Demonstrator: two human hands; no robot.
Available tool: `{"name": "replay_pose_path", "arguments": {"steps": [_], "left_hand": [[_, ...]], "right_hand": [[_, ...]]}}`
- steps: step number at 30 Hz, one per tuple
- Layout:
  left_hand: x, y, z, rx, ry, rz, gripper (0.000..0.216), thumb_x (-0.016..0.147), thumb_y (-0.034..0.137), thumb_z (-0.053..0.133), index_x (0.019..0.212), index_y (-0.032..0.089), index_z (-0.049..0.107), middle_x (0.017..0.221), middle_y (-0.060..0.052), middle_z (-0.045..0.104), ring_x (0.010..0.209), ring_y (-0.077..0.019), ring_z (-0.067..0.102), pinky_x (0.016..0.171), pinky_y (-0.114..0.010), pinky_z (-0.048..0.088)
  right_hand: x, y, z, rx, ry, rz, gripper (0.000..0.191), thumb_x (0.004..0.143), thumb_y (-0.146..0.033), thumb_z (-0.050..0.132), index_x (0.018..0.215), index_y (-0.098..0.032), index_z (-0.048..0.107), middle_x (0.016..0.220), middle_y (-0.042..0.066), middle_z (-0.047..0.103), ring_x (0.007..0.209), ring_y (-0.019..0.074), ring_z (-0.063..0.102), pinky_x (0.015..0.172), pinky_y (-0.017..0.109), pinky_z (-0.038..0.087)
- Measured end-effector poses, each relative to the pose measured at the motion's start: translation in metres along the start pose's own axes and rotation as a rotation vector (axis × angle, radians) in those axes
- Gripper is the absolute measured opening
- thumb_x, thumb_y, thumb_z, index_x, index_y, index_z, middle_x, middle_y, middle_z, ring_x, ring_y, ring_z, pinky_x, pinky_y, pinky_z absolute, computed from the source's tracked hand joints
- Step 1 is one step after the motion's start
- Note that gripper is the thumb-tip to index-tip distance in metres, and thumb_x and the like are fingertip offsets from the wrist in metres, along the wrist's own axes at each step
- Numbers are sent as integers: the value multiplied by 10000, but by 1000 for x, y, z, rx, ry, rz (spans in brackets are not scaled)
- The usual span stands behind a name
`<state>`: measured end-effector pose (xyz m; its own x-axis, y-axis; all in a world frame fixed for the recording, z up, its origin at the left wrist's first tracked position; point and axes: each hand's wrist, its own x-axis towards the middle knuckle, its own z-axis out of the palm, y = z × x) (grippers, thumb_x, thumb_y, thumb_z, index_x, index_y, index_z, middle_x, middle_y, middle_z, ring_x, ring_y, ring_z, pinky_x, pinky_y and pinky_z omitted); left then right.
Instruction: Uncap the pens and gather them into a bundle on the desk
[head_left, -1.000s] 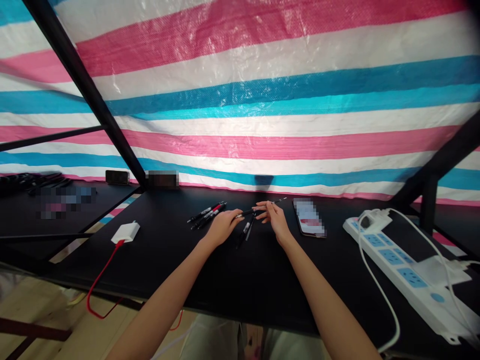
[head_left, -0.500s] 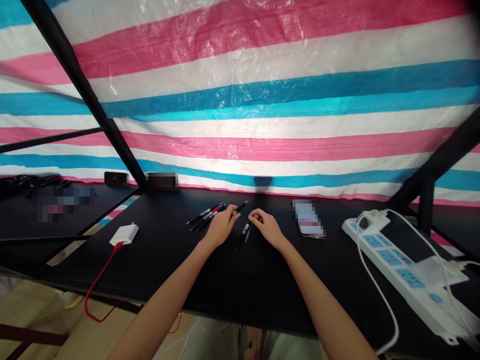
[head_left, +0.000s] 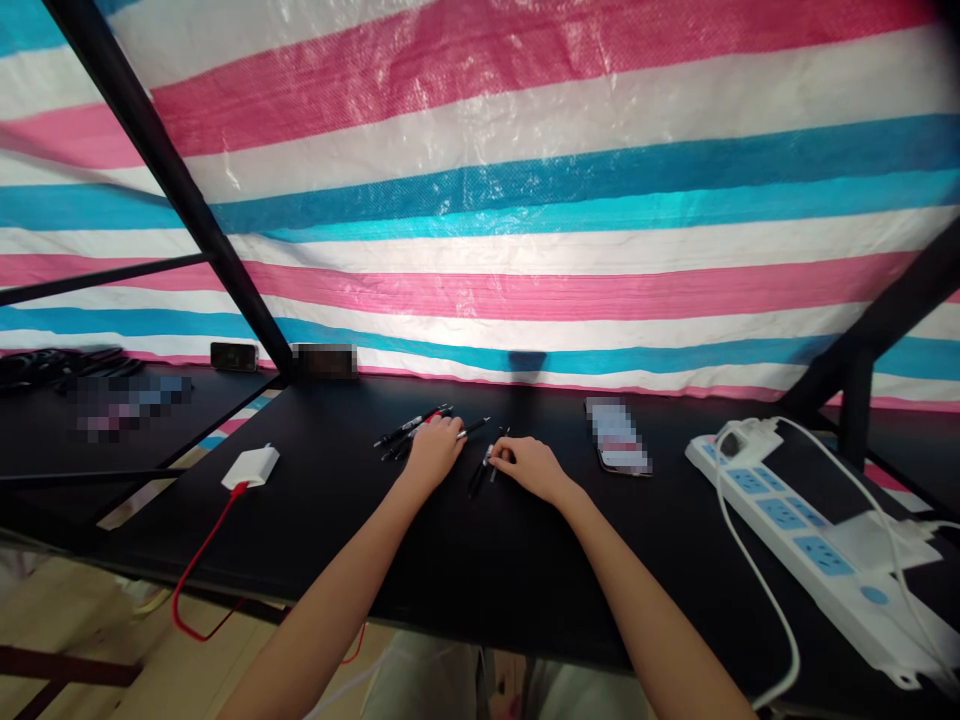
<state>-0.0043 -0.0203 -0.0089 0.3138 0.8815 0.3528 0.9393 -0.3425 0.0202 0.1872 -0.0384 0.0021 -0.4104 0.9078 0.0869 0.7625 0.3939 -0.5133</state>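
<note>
Several black pens lie in a bunch [head_left: 409,428] on the black table [head_left: 465,540], one of them with red on it. My left hand [head_left: 433,450] rests curled on the table at the bunch's right end and holds a black pen [head_left: 474,428] that sticks out to the right. My right hand [head_left: 531,467] lies just to its right, fingers pinched on the upper end of one of two loose pens [head_left: 484,468] lying between the hands.
A phone [head_left: 618,436] lies right of my right hand. A white power strip [head_left: 810,545] with white cables sits at the far right. A white charger [head_left: 250,466] with a red cable is at the left. A striped tarp [head_left: 525,200] hangs behind, with black frame bars at both sides.
My right hand let go of the pen both hands held, drew back and closed on a loose pen. My left hand brought the held pen down toward the bunch.
</note>
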Motion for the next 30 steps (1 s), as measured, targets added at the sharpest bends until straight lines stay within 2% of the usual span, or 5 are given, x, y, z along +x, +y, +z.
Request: {"name": "replay_pose_path", "arguments": {"steps": [7, 13, 19, 25, 30], "left_hand": [[2, -9, -1, 137, 35, -134, 223, 829, 238, 392, 1010, 151, 490, 919, -106, 508, 880, -229, 450, 695, -321, 360], [0, 8, -8, -9, 102, -41, 199, 856, 301, 365, 940, 190, 506, 912, -66, 512, 877, -206, 450, 735, -324, 328], [-3, 25, -5, -162, -18, 61, 332, 812, 495, 383, 793, 184, 497, 792, -28, 536, 797, -185, 482, 745, -325, 319], [-1, 16, -1, -123, -42, 46, 191, 774, 373, 460, 760, 186, 493, 791, -40, 571, 794, -196, 502, 754, -339, 310], [0, 10, -1, -82, -32, 30, 203, 800, 345, 415, 711, 180, 492, 706, -41, 570, 752, -195, 512, 729, -334, 311]], "right_hand": [[-1, -1, 0, -96, 70, 39, 94, 777, -291, 519, 825, -253, 590, 692, -44, 610, 675, 112, 550, 546, 219, 271], [-2, 8, -5, -275, 232, 321, 188, 761, -315, 541, 918, -218, 503, 753, 7, 612, 686, 155, 576, 555, 235, 297], [-2, 14, -11, -320, 167, 468, 173, 776, -344, 494, 793, -177, 537, 783, 91, 620, 754, 233, 601, 579, 276, 355], [-4, 10, -11, -389, 154, 490, 177, 772, -215, 446, 864, -110, 555, 817, 154, 616, 777, 253, 609, 610, 298, 394], [0, 18, -6, -280, 127, 451, 168, 759, -263, 457, 788, -152, 580, 799, 120, 619, 758, 240, 599, 595, 287, 393]]}}
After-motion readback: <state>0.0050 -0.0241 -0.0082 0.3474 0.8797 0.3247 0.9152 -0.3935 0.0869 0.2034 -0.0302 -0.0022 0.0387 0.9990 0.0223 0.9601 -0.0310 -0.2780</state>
